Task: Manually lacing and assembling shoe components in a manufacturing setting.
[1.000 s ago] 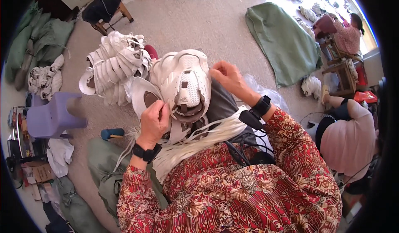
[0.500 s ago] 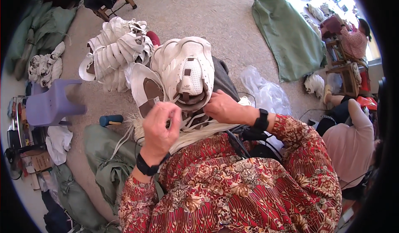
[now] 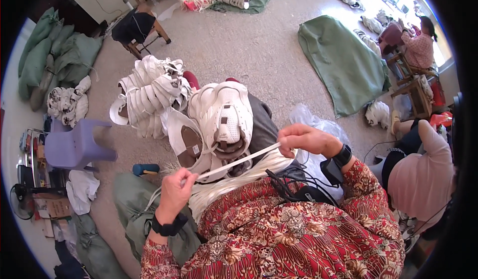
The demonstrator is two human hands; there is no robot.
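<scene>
A white shoelace (image 3: 239, 161) is stretched between my two hands, slanting up to the right. My left hand (image 3: 175, 188) pinches its lower left part, and a loose end hangs past the fingers. My right hand (image 3: 309, 140) grips the other end. Just beyond the lace, on my lap, stands a row of white shoe uppers (image 3: 229, 111) with brown linings, the nearest showing its tongue. Another white upper (image 3: 185, 138) leans open at their left. A bundle of cream laces (image 3: 219, 192) lies across my lap under the lace.
A large stack of white uppers (image 3: 152, 97) stands ahead on the left. Purple stool (image 3: 82, 144), blue-headed mallet (image 3: 145, 169) and green sacks (image 3: 132, 199) are to the left. Clear plastic (image 3: 318, 117) and a green sack (image 3: 343, 65) lie right; a person in pink (image 3: 420, 169) sits close by.
My hands have moved apart from beside the nearest upper, and a lace now runs taut between them. The view has tilted up, showing more of the floor ahead.
</scene>
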